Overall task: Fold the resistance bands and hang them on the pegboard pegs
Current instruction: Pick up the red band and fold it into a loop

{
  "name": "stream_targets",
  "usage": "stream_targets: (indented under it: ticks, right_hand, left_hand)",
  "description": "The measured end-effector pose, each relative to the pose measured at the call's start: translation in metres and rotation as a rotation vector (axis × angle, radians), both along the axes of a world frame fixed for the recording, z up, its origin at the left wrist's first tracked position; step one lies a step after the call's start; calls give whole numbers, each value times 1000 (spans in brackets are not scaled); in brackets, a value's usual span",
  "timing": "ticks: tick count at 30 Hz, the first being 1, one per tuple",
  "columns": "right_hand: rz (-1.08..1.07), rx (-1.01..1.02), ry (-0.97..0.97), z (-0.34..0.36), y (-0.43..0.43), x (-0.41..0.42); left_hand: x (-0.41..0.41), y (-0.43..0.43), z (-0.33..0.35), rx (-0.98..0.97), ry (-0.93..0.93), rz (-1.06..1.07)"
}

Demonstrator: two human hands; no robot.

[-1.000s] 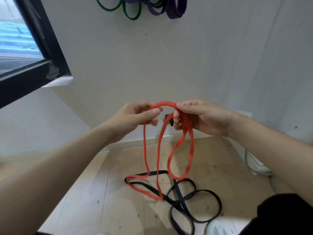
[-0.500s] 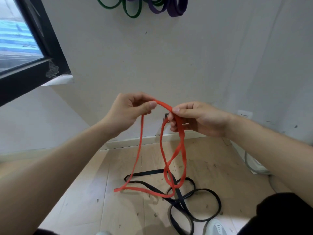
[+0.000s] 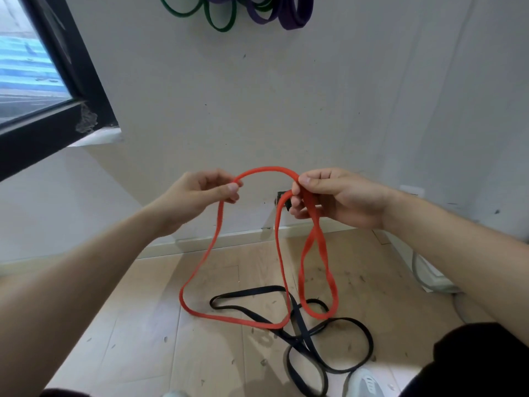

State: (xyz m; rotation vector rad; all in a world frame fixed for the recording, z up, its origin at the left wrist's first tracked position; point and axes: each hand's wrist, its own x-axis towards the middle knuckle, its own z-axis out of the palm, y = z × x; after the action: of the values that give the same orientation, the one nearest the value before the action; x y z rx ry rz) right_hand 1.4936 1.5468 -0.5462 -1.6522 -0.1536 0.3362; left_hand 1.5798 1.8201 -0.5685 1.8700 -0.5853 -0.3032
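Here the left hand is raised in front of the wall, forearm reaching in from the lower left, thumb and forefinger pinched on the red resistance band. From that pinch the band arches up and across to the right hand, which reaches in from the right and clenches several gathered strands between thumb and curled fingers. Below the hands the band hangs in two loops, a wide one on the left and a narrower, twisted one on the right, their bottoms near the wooden floor. A black band lies tangled on the floor under them. High on the wall, green bands and purple bands hang at the top edge. A dark window frame stands far left.
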Motion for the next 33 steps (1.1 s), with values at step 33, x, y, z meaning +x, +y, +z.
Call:
stream_targets:
  ticks: [33]
  right_hand:
    - [11, 78, 5, -6, -5, 5]
  left_hand:
    - [-11, -13, 5, -94, 38, -10]
